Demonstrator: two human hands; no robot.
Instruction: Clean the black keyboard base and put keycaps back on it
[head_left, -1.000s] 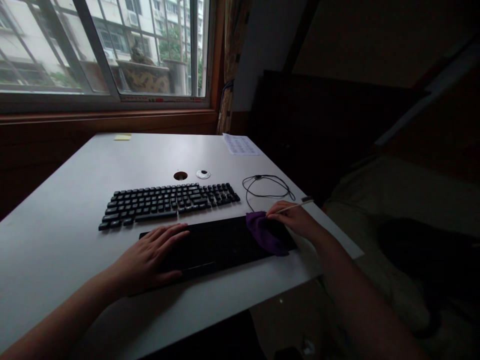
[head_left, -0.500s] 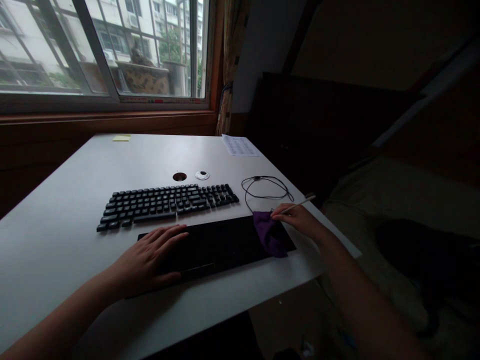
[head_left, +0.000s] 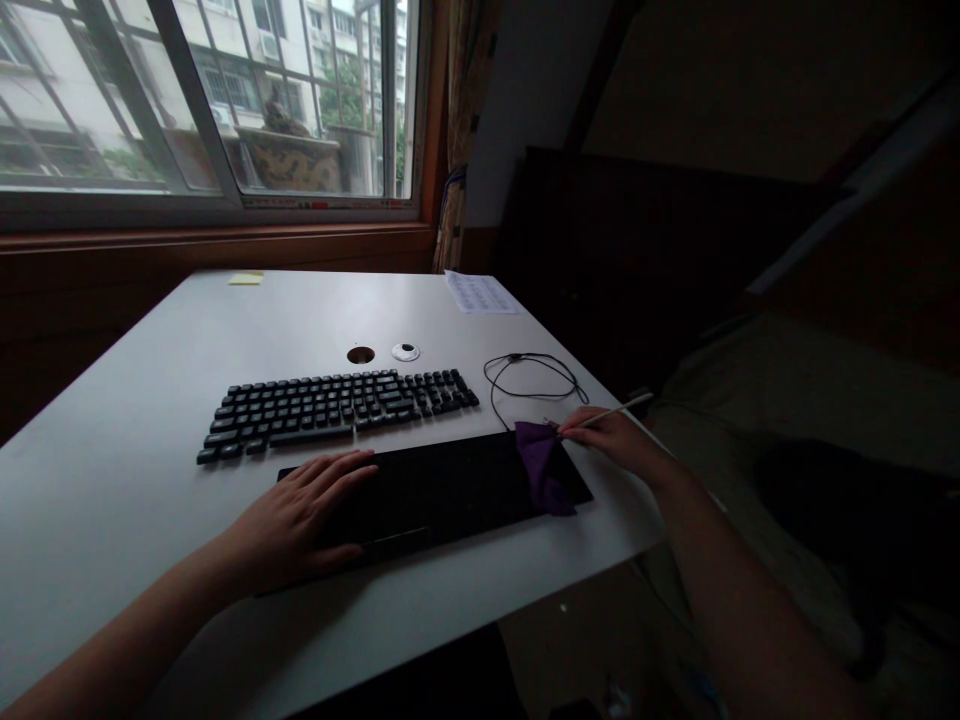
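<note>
A flat black keyboard base [head_left: 450, 485] with a cable lies near the desk's front edge. My left hand [head_left: 311, 510] rests on its left end, fingers stretched out. At its right end lies a crumpled purple cloth [head_left: 544, 470], one corner reaching my right hand's fingertips. My right hand [head_left: 604, 440] is closed around a slim pale stick [head_left: 626, 404] that looks like a brush; its far end points up to the right. Whether the fingers also pinch the cloth's corner is hard to see. Behind the base, black keycaps [head_left: 315, 408] stand in keyboard rows on the desk.
The black cable [head_left: 536, 392] lies coiled on the white desk [head_left: 112, 480] near its right edge. Farther back are a round cable hole [head_left: 361, 355], its loose cover [head_left: 406, 352], printed sheets [head_left: 480, 293] and yellow sticky notes [head_left: 246, 278]. A window is beyond.
My right hand has moved a little to the right with the stick, and the cloth's upper corner has shifted right with it. My left hand stays on the keyboard base.
</note>
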